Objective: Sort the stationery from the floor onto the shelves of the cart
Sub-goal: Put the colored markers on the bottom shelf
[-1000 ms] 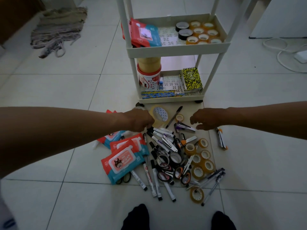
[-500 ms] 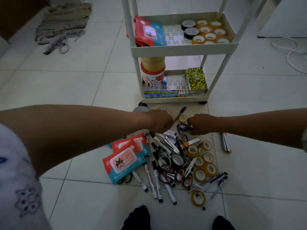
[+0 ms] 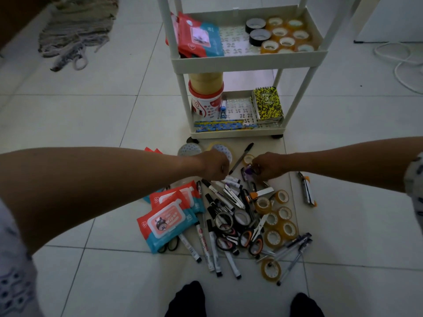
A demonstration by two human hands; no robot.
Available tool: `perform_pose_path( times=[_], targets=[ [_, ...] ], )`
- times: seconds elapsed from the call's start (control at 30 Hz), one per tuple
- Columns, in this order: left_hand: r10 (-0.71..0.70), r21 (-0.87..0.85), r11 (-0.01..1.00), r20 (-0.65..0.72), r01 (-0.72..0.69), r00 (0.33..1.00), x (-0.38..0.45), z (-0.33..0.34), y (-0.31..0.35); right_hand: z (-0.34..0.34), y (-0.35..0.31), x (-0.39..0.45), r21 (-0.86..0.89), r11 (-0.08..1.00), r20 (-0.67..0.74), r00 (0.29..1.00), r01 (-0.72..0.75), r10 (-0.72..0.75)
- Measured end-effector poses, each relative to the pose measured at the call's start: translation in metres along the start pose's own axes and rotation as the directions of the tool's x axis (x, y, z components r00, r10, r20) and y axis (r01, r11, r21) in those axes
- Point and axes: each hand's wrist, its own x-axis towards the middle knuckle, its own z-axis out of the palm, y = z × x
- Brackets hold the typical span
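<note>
Over pile: right hand (image 3: 266,167) now pinches purple marker (image 3: 249,171); left hand (image 3: 214,165) fingers clenched.

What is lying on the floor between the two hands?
In the head view, a black pen lies slanted on the tile between the left hand and the right hand, with a small clear tape roll beside it.
</note>
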Motion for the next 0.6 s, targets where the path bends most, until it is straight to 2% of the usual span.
perform_pose_path(
  times=[0.13, 0.2, 0.43, 0.53, 0.6],
  targets=[
    [-0.061, -0.074, 0.995, -0.003, 0.060, 0.998, 0.014, -0.005, 0.008, -0.008, 0.002, -0.008, 0.298, 0.954, 0.025, 0.999, -0.046, 0.040],
    [-0.064, -0.102, 0.993, 0.024, 0.067, 0.998, 0.018, -0.007, 0.013, -0.011, 0.004, -0.015, 0.389, 0.920, 0.027, 0.999, -0.051, 0.044],
    [-0.058, -0.088, 0.994, 0.084, 0.066, 0.995, 0.013, -0.003, 0.021, -0.011, 0.020, -0.040, 0.458, 0.889, 0.002, 0.999, -0.030, 0.033],
    [-0.068, -0.092, 0.993, 0.108, 0.078, 0.992, 0.007, 0.000, 0.021, -0.008, 0.028, -0.049, 0.454, 0.887, 0.003, 0.995, -0.087, 0.096],
    [-0.069, -0.078, 0.994, 0.126, 0.079, 0.990, 0.005, 0.001, 0.023, -0.006, 0.034, -0.053, 0.515, 0.847, 0.000, 0.989, -0.129, 0.150]
  ],
)
